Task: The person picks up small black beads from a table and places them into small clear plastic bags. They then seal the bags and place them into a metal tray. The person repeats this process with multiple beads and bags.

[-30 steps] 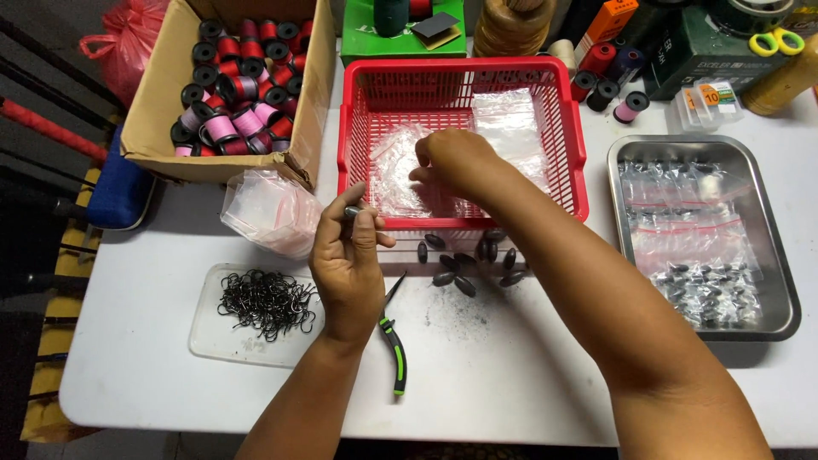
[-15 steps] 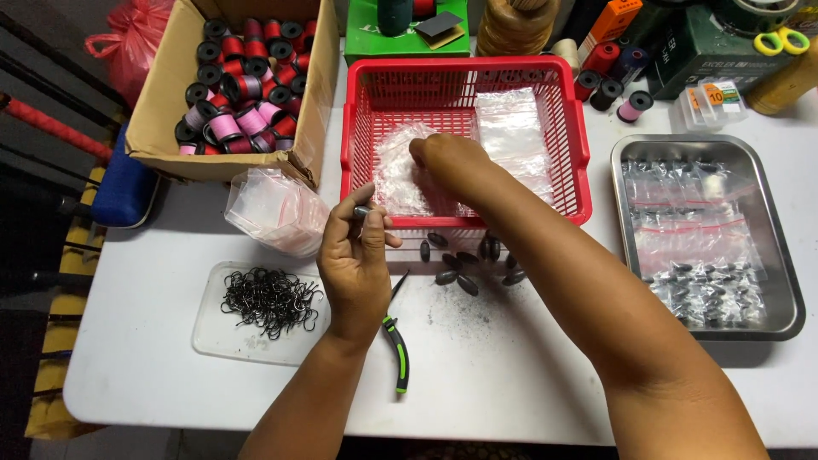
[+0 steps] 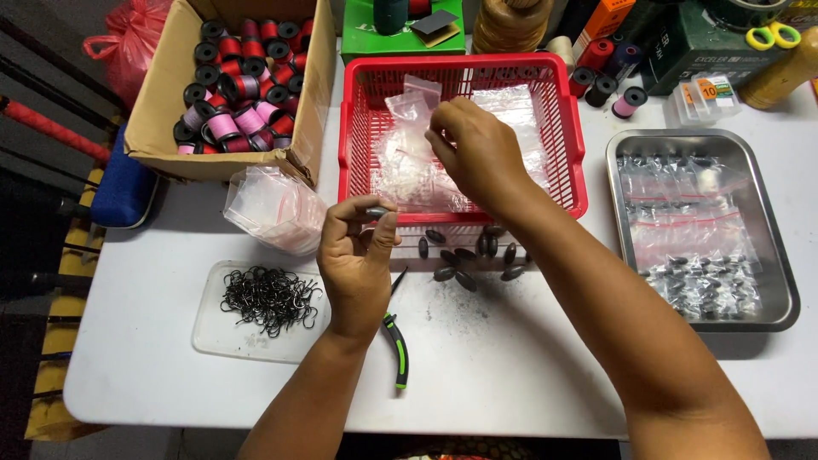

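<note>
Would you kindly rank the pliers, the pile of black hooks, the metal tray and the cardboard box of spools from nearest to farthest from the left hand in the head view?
From the left hand:
1. Pliers, just below it on the right.
2. Pile of black hooks, on its left.
3. Cardboard box of spools, far upper left.
4. Metal tray, far right.

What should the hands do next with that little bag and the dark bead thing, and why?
Probably bring the two hands together and open the bag's mouth. The right hand pinches a small clear bag above the red basket, while the left hand holds a dark oval weight at its fingertips, apart from the bag. More such weights lie loose on the table.
</note>
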